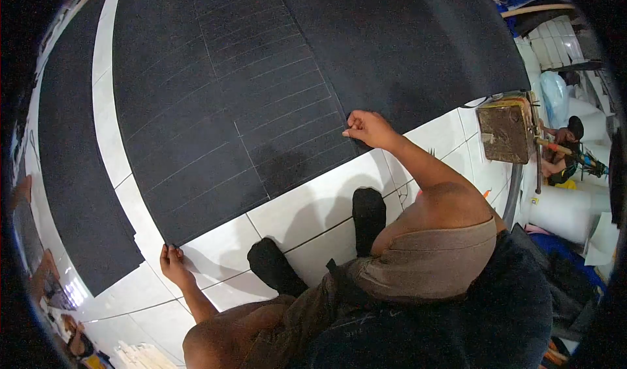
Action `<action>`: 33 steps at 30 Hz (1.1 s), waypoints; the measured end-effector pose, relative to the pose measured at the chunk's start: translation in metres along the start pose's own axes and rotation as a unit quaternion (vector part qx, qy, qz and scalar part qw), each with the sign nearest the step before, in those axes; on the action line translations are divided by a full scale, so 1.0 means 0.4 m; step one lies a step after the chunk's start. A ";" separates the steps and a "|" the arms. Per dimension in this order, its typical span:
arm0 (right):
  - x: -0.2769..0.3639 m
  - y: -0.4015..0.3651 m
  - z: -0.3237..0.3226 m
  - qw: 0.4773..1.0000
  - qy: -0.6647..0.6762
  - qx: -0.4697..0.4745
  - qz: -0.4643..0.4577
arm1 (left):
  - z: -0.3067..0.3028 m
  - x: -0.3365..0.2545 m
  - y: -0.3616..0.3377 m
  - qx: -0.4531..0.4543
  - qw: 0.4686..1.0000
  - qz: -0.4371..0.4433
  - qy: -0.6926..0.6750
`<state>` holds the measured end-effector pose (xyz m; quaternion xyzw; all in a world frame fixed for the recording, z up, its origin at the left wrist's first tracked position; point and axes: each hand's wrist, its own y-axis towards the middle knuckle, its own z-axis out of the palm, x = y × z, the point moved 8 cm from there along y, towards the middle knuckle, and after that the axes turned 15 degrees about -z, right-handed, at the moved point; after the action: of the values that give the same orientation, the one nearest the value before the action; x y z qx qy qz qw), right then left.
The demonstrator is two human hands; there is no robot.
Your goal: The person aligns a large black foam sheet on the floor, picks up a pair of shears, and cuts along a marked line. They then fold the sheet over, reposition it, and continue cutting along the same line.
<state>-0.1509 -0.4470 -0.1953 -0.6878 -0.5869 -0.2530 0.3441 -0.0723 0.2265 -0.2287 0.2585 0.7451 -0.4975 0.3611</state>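
A large black sheet point(189, 127), fabric-like, lies on the white floor with thin pale lines drawn across it in a grid. At its near left corner, my left hand point(174, 265) is closed, the fingertips pinching the sheet's edge. My right hand point(371, 130) is also closed, thumb and fingers curled together by the long seam or edge where the lined part meets a plain dark stretch point(418, 49). Whatever is between those right fingers is too small or hidden to make out. Both my feet, in black socks, rest on the tiles just in front of the sheet.
Another black strip point(72, 147) lies on the left, with a band of white tile between. To the right stand a worn brown metal box or base point(504, 130), a grey hose point(516, 189) and white rolls point(568, 212). People's limbs show at both far edges.
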 end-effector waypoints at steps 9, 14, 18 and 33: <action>0.018 -0.006 -0.008 1.000 -0.003 0.005 0.001 | 0.009 -0.012 -0.013 0.008 1.000 0.000 0.002; 0.006 -0.012 -0.010 1.000 -0.002 -0.017 -0.003 | 0.009 -0.013 -0.019 -0.016 1.000 -0.015 -0.006; 0.089 -0.056 -0.009 0.987 -0.123 -0.007 -0.105 | 0.000 0.000 -0.003 -0.014 1.000 -0.018 -0.011; 0.159 -0.156 0.054 0.899 -0.267 0.186 -0.293 | 0.009 -0.021 -0.028 -0.022 0.990 -0.011 -0.142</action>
<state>-0.2016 -0.3854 -0.1500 -0.4497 -0.8684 -0.0351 0.2061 -0.0745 0.2189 -0.2169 0.1695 0.6997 -0.5168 0.4633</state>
